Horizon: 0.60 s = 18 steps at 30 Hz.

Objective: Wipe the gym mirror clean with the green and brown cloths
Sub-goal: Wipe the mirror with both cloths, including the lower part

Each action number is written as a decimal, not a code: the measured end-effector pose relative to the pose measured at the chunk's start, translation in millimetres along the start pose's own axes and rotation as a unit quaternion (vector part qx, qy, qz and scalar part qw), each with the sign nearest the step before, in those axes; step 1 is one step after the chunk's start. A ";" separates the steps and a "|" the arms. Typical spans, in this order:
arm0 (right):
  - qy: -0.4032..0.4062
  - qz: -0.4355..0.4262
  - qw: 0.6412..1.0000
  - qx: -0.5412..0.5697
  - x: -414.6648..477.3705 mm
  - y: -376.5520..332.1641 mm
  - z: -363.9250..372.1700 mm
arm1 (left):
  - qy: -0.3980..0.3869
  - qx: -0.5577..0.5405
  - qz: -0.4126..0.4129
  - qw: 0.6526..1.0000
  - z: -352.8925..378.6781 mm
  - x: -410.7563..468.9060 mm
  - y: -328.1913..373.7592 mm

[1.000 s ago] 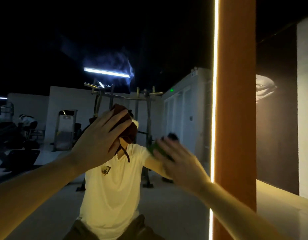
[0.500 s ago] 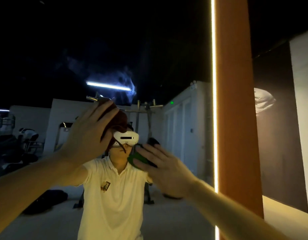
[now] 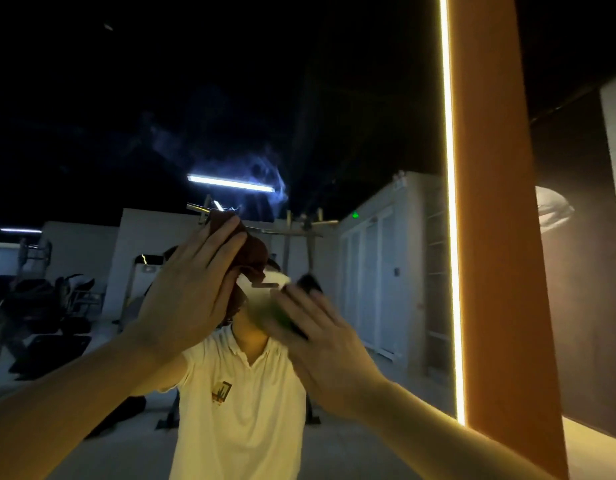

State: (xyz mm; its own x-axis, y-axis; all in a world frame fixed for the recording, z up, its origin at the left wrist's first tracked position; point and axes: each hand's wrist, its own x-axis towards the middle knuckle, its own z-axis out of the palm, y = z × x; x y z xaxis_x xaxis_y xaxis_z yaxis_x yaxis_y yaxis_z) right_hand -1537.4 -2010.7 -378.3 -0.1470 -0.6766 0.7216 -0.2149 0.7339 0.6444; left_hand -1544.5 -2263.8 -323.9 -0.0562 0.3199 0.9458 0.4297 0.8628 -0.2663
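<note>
mid-wipe, it seems: left hand (image 3: 192, 292), fingers straight, presses the brown cloth (image 3: 255, 250) to the gym mirror (image 3: 369, 116). the blurred right hand (image 3: 322, 344), fingers spread, presses the green cloth (image 3: 274, 315) just beside, well left of the mirror's lit edge (image 3: 450, 237). next likely calls for flat, even pressure up to the hazy smears (image 3: 258, 168) above.

My left hand (image 3: 192, 292) is raised, fingers straight and together. My right hand (image 3: 320, 344), slightly lower, is blurred, fingers spread.

An orange pillar (image 3: 490, 202) stands edged by a glowing light strip (image 3: 450, 237), a tube lamp (image 3: 230, 183) to its left.
</note>
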 end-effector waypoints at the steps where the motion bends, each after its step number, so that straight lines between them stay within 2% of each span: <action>1: -0.031 -0.074 0.997 -0.018 -13.0 7.3 -3.5 | 0.000 -0.001 0.000 1.000 0.1 -0.3 0.1; 2: -0.057 -0.134 0.989 -0.035 -16.4 22.7 -9.6 | 0.000 -0.003 0.001 1.000 0.6 -1.0 -0.4; 3: -0.062 -0.158 0.984 -0.048 -11.7 41.4 -15.2 | 0.000 -0.003 0.002 1.000 1.3 -1.9 -0.6; 4: -0.043 -0.135 0.989 -0.047 0.2 61.9 -18.1 | 0.003 -0.002 0.002 1.000 2.0 -3.0 -0.9; 6: 0.056 0.044 0.997 -0.018 36.8 105.2 -26.7 | 0.007 0.002 0.008 1.000 2.3 -2.6 -1.2; 8: 0.143 0.245 0.958 0.040 70.4 134.3 -36.1 | 0.009 0.010 0.012 1.000 0.9 -1.8 0.5; 10: 0.190 0.324 0.922 0.090 84.9 129.1 -32.4 | 0.011 0.011 0.009 1.000 -0.2 -0.8 2.0; 12: 0.183 0.303 0.930 0.100 76.4 90.0 -19.6 | 0.009 0.003 0.008 1.000 -0.6 -0.5 1.6; 15: 0.100 0.141 0.983 0.067 19.7 18.7 -6.1 | -0.004 -0.010 0.001 1.000 -0.6 -1.0 -0.6; 17: 0.017 0.037 0.998 0.048 -12.1 1.1 -10.1 | -0.012 -0.011 0.000 1.000 -0.7 -1.6 -0.5; 18: -0.009 0.027 0.998 0.064 -15.8 3.9 -20.9 | -0.014 -0.012 0.002 1.000 -0.3 -2.3 -0.4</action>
State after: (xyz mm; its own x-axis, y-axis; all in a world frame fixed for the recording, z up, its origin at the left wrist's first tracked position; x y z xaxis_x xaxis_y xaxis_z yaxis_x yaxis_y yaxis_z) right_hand -1515.8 -1995.9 -381.9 -0.1792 -0.6381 0.7488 -0.3279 0.7563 0.5661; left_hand -1544.3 -2265.0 -326.0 -0.0796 0.3335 0.9394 0.4506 0.8527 -0.2645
